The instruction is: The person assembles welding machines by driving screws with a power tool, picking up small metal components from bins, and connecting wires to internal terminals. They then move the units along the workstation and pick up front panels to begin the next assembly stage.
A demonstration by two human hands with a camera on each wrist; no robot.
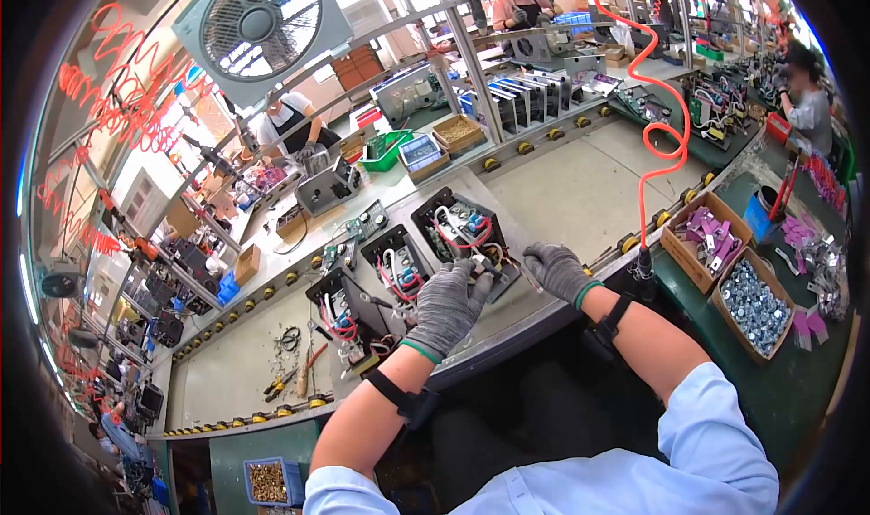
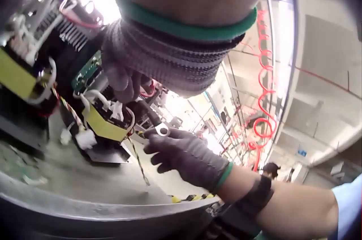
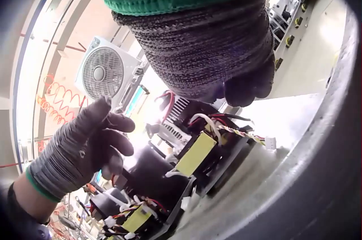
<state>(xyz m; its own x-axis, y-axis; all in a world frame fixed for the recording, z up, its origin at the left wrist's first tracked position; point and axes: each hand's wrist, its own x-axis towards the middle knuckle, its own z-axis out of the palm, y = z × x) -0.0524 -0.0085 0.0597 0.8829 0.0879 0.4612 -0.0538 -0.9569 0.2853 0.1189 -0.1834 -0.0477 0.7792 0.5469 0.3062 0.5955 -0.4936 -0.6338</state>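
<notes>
My gloved left hand (image 1: 446, 311) is over the front end of a black open-topped housing (image 1: 417, 220), which holds a circuit board and red and white wires. Its fingers (image 3: 120, 144) are loosely bent and apart in the right wrist view, with nothing visible between them. My gloved right hand (image 1: 560, 273) hovers at that housing's right front corner, fingers (image 2: 161, 158) relaxed and spread. In the left wrist view, a dark part with a shiny metal ring (image 2: 162, 130) overlaps the right fingertips. Two similar housings stand to the left; the middle one (image 1: 367, 254) is closest.
Pliers (image 1: 279, 386) and other hand tools lie left on the bench. To the right are a carton of purple parts (image 1: 711, 241) and a box of metal fasteners (image 1: 754, 306). A red coiled hose (image 1: 666, 152) hangs near the right hand. A fan (image 1: 261, 25) is overhead.
</notes>
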